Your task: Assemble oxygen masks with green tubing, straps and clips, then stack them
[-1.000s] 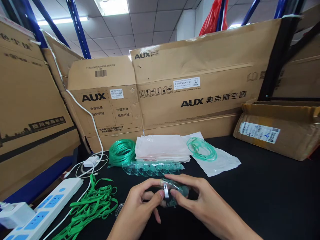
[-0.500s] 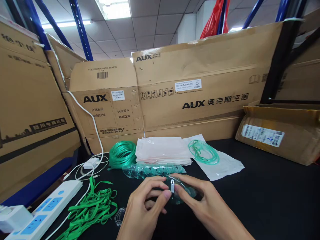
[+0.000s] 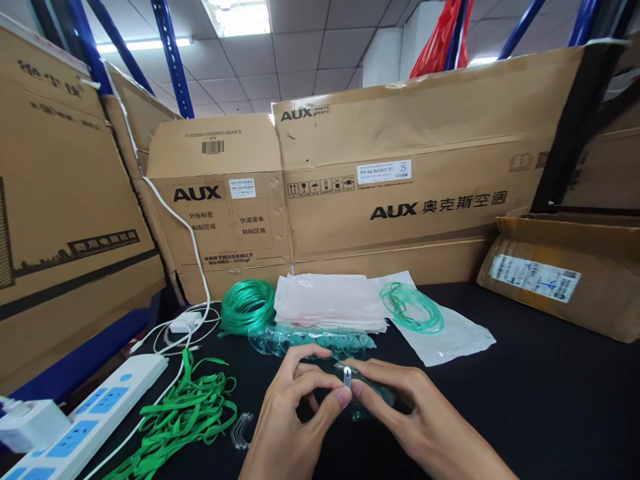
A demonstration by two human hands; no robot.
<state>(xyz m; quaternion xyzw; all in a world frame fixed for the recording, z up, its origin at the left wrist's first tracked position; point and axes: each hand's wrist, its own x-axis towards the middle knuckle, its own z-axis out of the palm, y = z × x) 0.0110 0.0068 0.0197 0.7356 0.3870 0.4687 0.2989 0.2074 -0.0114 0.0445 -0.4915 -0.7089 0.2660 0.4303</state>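
Observation:
My left hand (image 3: 295, 413) pinches a small silver metal nose clip (image 3: 347, 377) between thumb and forefinger; the clip stands upright with a slot near its top. My right hand (image 3: 417, 407) is closed on a clear green plastic oxygen mask (image 3: 384, 393), its thumb tip beside the clip. Fingers hide much of the mask, and whether the clip is fixed to it I cannot tell. Just beyond my hands lies a row of nested clear green masks (image 3: 315, 341). Several thin bent metal strips (image 3: 242, 431) rest left of my left wrist.
Green elastic straps (image 3: 193, 413) lie in a tangle at left, beside a white power strip (image 3: 105, 407). Behind are coiled green tubing (image 3: 247, 307), a stack of pale pouches (image 3: 325, 300) and thinner tubing (image 3: 413, 308) on a white bag (image 3: 457, 340). A cardboard box (image 3: 555, 273) stands right.
The left fingers have shifted their grip on the clip, with the forefinger lifted. The mask has tipped lower under my right hand. The view has turned slightly left.

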